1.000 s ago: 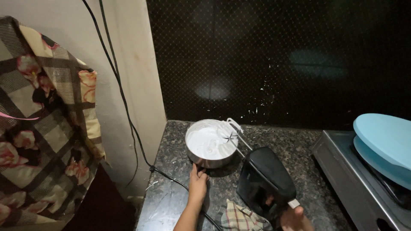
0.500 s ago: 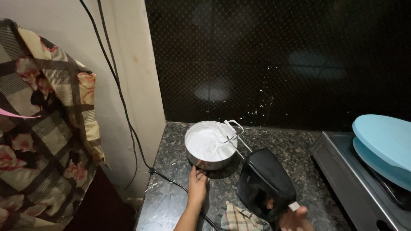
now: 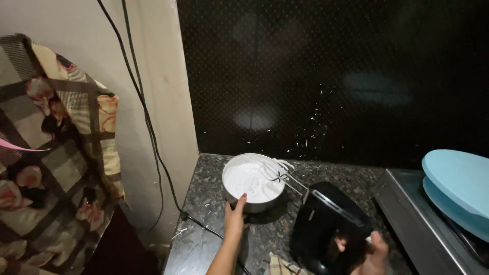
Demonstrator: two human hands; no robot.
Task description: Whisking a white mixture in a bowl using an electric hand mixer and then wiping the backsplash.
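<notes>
Cream in bowl (image 3: 253,182) already white, thick. Left hand (image 3: 235,220) flat against bowl wall; right hand (image 3: 374,250) closed around mixer (image 3: 331,226), beaters (image 3: 277,173) at bowl rim.

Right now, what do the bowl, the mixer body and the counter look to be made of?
The bowl looks like bare metal, probably steel: a thin, shiny grey wall with highlights. The mixer in the right hand looks like glossy black moulded plastic, its beaters bright wire metal. The counter appears to be polished speckled dark stone, likely granite. The left hand steadies the bowl.
</notes>
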